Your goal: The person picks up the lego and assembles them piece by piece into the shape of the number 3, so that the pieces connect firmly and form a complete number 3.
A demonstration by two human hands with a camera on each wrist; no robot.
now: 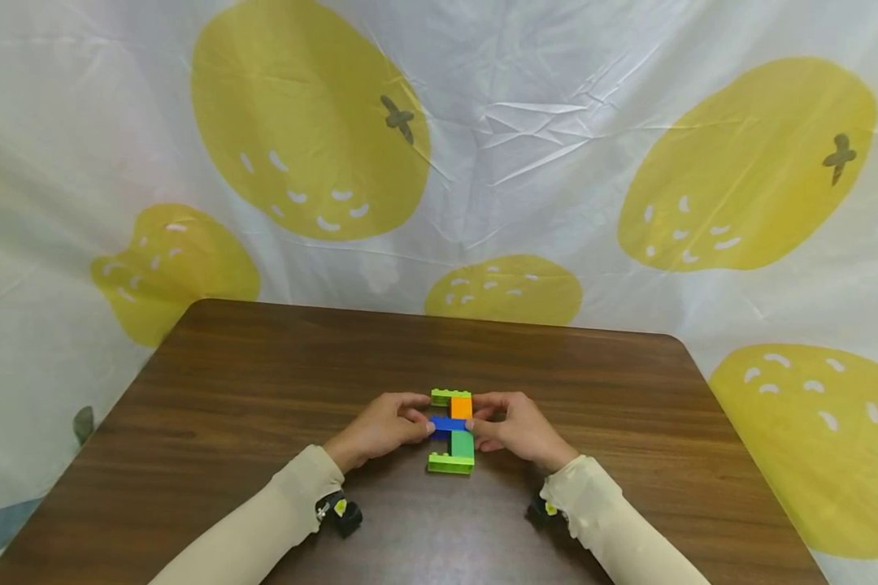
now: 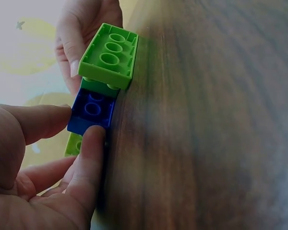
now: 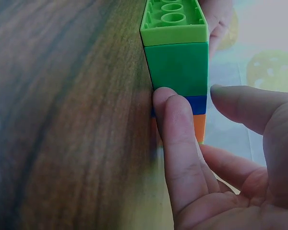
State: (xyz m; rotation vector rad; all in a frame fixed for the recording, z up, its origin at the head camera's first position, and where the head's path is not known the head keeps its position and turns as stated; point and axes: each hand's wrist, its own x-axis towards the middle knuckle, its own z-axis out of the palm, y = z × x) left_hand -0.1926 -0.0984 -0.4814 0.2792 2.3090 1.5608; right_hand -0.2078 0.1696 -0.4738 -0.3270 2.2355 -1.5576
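A build of toy building bricks point(image 1: 462, 444) lies on its side on the table, between the two hands. Lime green bricks form its far end and its near end point(image 2: 124, 56). Between them sit an orange brick point(image 1: 462, 407), a long blue brick point(image 1: 449, 424) and a darker green brick point(image 3: 176, 69). My left hand point(image 1: 384, 422) pinches the left end of the blue brick between thumb and fingers. From the other side, my right hand point(image 1: 523, 426) holds the build around the blue brick, thumb at its upper edge and fingertips low against the side.
The brown wooden table point(image 1: 300, 357) extends around the hands on every side. Behind it hangs a white cloth point(image 1: 483, 203) printed with yellow fruit. Each wrist carries a small black camera point(image 1: 347, 517) near the sleeve cuff.
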